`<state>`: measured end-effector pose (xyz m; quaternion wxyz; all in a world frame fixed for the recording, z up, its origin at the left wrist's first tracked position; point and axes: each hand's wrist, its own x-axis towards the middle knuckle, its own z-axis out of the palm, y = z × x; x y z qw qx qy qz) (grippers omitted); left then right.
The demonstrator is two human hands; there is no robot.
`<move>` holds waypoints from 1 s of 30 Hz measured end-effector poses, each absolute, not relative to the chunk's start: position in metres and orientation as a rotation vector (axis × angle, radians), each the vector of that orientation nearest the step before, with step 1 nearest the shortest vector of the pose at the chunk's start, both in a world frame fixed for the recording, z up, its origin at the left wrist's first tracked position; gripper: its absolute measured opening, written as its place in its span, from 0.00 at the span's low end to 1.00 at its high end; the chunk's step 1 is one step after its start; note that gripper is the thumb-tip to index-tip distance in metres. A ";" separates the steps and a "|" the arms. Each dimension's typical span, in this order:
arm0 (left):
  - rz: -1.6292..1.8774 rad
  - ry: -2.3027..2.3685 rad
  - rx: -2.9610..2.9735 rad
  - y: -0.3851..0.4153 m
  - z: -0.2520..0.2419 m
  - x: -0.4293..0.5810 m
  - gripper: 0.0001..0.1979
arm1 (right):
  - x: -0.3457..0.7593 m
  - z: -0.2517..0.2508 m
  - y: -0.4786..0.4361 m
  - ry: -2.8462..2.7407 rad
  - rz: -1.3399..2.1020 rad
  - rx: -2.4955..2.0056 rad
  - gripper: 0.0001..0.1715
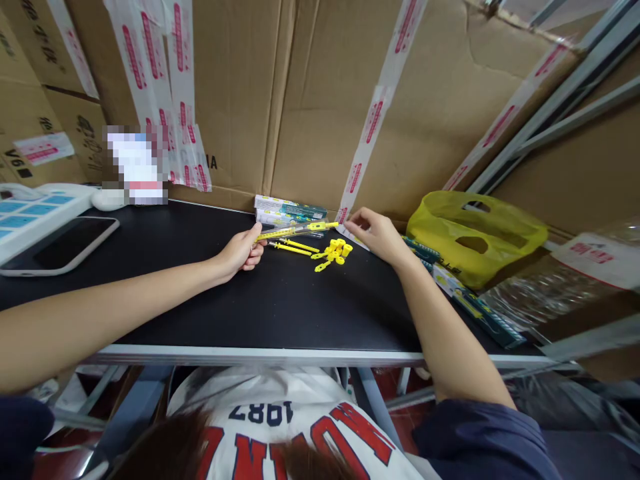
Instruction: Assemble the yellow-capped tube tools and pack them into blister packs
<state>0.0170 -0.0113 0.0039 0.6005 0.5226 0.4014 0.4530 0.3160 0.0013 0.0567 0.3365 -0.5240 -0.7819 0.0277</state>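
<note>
My left hand (244, 250) is closed around one end of a slim clear plastic sleeve (295, 231) with a yellow stick-like piece inside, held above the table. A yellow tip (330, 226) shows at the sleeve's right end. Just right of that tip is my right hand (374, 233), thumb and forefinger pinched together; what they hold, if anything, is too small to tell. Below the sleeve lie thin yellow sticks (300, 249) with dark-and-silver ends. Beside them is a small heap of yellow plastic clips (337, 251).
Slim printed boxes (290, 207) lie behind my hands, and others (480, 310) at the right. A yellow plastic bag (475, 233) and clear packaging (555, 287) are at the right. A phone (65, 245) and power strip (40, 210) lie left. Large cartons (325, 100) stand behind the black table (280, 313).
</note>
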 end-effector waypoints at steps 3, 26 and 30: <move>1.057 0.936 1.215 -0.011 0.004 0.017 0.20 | 0.330 0.049 0.014 -2.204 -0.219 -1.716 0.13; 1.086 0.949 1.186 -0.010 0.004 0.016 0.20 | 0.307 0.061 -0.004 -1.696 0.792 -0.826 0.20; 1.084 0.953 1.194 -0.011 0.005 0.017 0.20 | 0.300 0.058 -0.006 -1.713 0.837 -0.800 0.21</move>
